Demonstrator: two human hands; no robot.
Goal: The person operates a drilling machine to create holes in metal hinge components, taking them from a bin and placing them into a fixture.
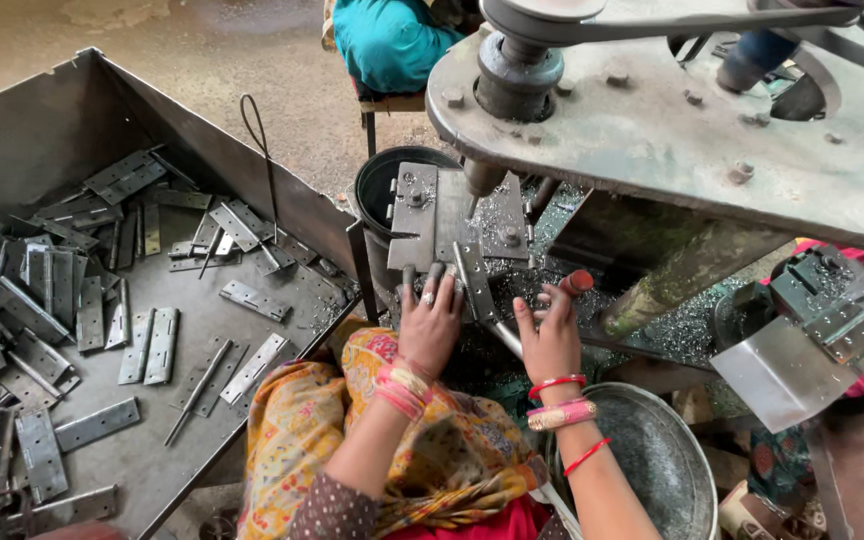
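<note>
My left hand [432,318] rests on the metal work plate [417,215] under a drill bit [474,185], its fingers touching a narrow steel hinge strip [474,282] that lies on the plate. My right hand [552,330] grips a machine lever with a red knob [578,282] just right of the strip. Both wrists carry pink and red bangles. Metal shavings cover the machine bed around the hands.
A large grey metal bin [72,120] at left holds several steel hinges [147,345]. A round metal bowl [657,460] sits below my right arm. A black bucket [382,180] stands behind the plate. The heavy drill press body [712,130] overhangs. A person in teal [387,40] sits beyond.
</note>
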